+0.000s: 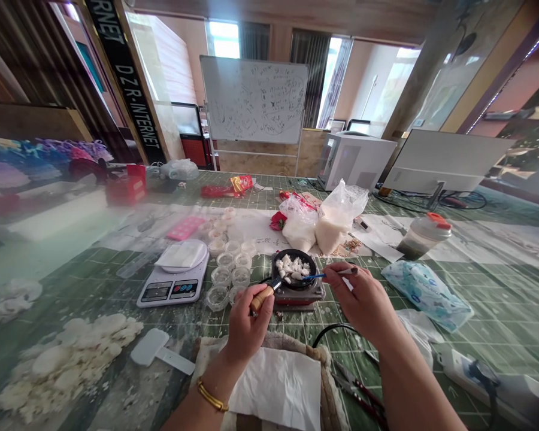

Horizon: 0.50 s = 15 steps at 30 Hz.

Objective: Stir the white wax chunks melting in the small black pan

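my left hand (248, 323) is closed around the wooden handle (261, 298) of a small black pan (295, 251), thumb along one side. my right hand (357, 296) is drawn in to a pinch on a thin stick (317, 276) with a blue shaft, its far end in among the white chunks (291, 267). the pan sits on a little burner (297, 299) in front of me, and the chunks are heaped inside it; i can't tell whether the heat is on.

the pan is small and well filled, so a hard push with the stick could tip pieces over the rim. if my left grip slackened, the same push might twist the pan or slide it off the burner. the plastic bags (336, 224) stand close behind; should the burner be hot, a pan shoved that way could soften them. the clear cups (224, 276) crowd the left side, where a swung elbow or handle could knock them. the black cord (332, 327) bends near my right forearm, and catching it might jerk something on the table (345, 413).
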Motion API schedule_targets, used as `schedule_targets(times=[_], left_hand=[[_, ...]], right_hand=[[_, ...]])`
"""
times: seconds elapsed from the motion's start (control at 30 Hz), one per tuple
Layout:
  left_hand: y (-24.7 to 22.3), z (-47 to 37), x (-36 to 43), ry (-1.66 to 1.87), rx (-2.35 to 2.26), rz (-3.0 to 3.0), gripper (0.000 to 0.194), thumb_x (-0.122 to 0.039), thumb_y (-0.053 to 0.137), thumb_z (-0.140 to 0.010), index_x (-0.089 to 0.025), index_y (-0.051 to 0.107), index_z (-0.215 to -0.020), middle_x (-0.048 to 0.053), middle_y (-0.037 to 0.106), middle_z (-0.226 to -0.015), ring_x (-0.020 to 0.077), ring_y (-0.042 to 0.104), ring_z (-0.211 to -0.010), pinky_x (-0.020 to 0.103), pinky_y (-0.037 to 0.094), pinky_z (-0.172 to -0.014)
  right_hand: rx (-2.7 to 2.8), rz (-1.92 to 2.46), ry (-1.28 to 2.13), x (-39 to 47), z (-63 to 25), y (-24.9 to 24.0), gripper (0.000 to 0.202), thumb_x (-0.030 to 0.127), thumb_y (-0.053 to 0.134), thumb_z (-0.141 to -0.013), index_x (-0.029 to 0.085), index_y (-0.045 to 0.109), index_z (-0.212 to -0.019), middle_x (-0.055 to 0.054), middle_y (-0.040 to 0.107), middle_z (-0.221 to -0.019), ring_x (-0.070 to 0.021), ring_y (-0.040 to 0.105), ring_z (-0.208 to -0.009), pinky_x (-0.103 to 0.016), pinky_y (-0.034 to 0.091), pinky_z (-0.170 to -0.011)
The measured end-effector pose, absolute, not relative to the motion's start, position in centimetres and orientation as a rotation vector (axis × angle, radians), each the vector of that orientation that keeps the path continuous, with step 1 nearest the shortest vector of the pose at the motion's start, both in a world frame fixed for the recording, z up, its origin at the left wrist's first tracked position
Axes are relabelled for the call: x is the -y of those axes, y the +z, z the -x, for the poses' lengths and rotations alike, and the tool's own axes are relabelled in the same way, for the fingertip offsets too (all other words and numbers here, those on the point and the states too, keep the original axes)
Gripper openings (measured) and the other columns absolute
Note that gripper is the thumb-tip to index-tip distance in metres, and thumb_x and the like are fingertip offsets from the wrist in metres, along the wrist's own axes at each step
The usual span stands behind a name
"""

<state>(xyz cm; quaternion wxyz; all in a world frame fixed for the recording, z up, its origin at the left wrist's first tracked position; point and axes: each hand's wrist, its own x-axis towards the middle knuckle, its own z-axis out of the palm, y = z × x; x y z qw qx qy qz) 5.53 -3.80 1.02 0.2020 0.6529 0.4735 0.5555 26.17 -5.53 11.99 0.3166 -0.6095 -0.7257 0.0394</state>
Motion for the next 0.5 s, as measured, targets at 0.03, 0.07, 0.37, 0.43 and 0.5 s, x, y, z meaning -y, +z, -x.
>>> schedule_targets(times=[0.03,0.07,0.37,0.43,0.5], left_hand=[[1.05,-5.52,3.81,1.553,-1.322,-1.824,0.020,-0.030,0.056,-0.083,-0.018,0.059,-0.100,0.007,0.065,-0.092,0.0164,0.062,-0.083,0.029,0.050,-0.077],[1.08,-5.53,3.83,1.556,-1.324,-1.821,0.021,-0.030,0.056,-0.083,-0.018,0.059,-0.100,0.007,0.065,-0.092,0.0163,0.062,-0.083,0.029,0.050,-0.077],[1.08,-5.63,3.84,1.539,-1.326,-1.826,0.021,-0.030,0.055,-0.084,-0.018,0.059,-0.100,0.007,0.065,-0.091,0.0160,0.062,-0.081,0.028,0.051,-0.073],[1.09,-5.61,3.85,1.543,-1.326,-1.820,0.021,-0.030,0.056,-0.084,-0.017,0.059,-0.100,0.007,0.065,-0.090,0.0161,0.062,-0.081,0.028,0.051,-0.073],[1.08,-5.60,3.84,1.545,-1.325,-1.809,0.020,-0.030,0.056,-0.084,-0.017,0.059,-0.099,0.007,0.065,-0.090,0.0160,0.062,-0.081,0.028,0.051,-0.073]], right_hand=[[1.909,1.597,0.099,5.55,-26.16,12.02,0.027,0.035,0.039,-0.091,0.021,0.060,-0.084,-0.001,0.068,-0.087,-0.0172,0.059,-0.080,-0.029,0.038,-0.077],[1.921,1.596,0.108,5.56,-26.15,12.03,0.028,0.035,0.038,-0.091,0.021,0.061,-0.083,-0.002,0.068,-0.086,-0.0173,0.059,-0.079,-0.029,0.038,-0.077],[1.833,1.600,-0.007,5.39,-25.96,11.68,0.025,0.036,0.039,-0.090,0.021,0.059,-0.089,-0.003,0.069,-0.081,-0.0188,0.061,-0.079,-0.031,0.039,-0.079],[1.869,1.620,-0.026,5.29,-26.02,11.55,0.025,0.035,0.039,-0.090,0.021,0.059,-0.089,-0.003,0.069,-0.082,-0.0195,0.061,-0.080,-0.033,0.038,-0.082],[1.921,1.641,0.004,5.23,-26.07,11.50,0.025,0.034,0.038,-0.090,0.021,0.060,-0.087,-0.003,0.069,-0.082,-0.0197,0.061,-0.081,-0.034,0.037,-0.082]])
